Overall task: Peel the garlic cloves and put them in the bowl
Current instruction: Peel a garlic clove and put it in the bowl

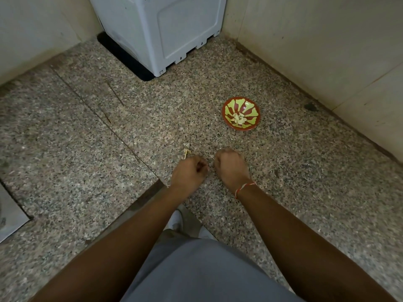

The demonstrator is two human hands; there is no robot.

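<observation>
The speckled granite floor (91, 136) lies open across the left and middle, crossed only by thin dark seams; the pale grey plastic appliance (159, 29) on its black base mat (122, 55) blocks the far corner; cream tiled walls (316, 51) close in on the right and far left; the red-and-green patterned bowl (240, 112) holding peeled cloves stands alone right of centre, bare floor on all sides of it; a small pale garlic scrap (186, 152) lies just beyond the curled left hand (189, 171); the curled right hand (231, 167) sits just beside it, with open floor between it and the bowl; a metal plate (9, 212) edges the lower left.
</observation>
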